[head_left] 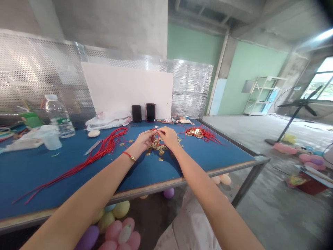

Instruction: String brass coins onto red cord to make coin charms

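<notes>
Over the middle of the blue table, my left hand (145, 139) and my right hand (168, 136) meet with fingertips pinched close together. Both are closed on a thin red cord (160, 144), part of which trails below the fingers. Under and around the hands lie several loose brass-coloured coins (161, 152). To the left stretches a long bundle of red cords (104, 148), its thin ends running toward the table's near left. A pile of coins tied with red cord (196, 132) rests right of my right hand. Detail between the fingertips is too small to make out.
Two dark phones (150, 113) lean on a white board (130, 85) at the back. A plastic bottle (61, 118), a clear cup (51, 138) and a white plastic bag (108, 120) stand left. Balloons (121, 231) lie beneath the table (221, 167). A black fan (299, 103) stands right.
</notes>
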Action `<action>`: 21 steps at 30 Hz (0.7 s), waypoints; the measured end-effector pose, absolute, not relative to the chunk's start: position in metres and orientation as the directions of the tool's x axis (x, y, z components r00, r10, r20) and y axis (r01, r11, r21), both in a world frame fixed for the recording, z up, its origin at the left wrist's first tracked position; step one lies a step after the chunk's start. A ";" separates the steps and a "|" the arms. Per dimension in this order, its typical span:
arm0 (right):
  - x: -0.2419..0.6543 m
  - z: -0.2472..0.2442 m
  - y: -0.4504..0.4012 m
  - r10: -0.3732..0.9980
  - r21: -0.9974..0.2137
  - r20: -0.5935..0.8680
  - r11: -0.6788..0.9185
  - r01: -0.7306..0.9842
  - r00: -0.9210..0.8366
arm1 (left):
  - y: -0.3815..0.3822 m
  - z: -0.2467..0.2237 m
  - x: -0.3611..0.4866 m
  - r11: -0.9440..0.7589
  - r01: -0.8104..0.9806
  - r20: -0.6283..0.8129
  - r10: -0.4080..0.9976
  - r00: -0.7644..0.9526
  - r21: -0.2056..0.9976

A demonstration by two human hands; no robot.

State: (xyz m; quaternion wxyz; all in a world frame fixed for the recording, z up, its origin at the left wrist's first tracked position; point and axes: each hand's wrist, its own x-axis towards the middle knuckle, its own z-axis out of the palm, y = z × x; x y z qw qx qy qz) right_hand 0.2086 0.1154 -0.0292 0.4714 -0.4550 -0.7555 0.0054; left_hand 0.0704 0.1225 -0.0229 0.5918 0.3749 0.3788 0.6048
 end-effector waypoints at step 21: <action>0.196 -0.028 0.107 0.641 -0.398 0.739 0.664 0.633 -0.207 | 0.123 -0.026 0.069 -0.132 -0.350 0.090 0.987 -0.134 0.927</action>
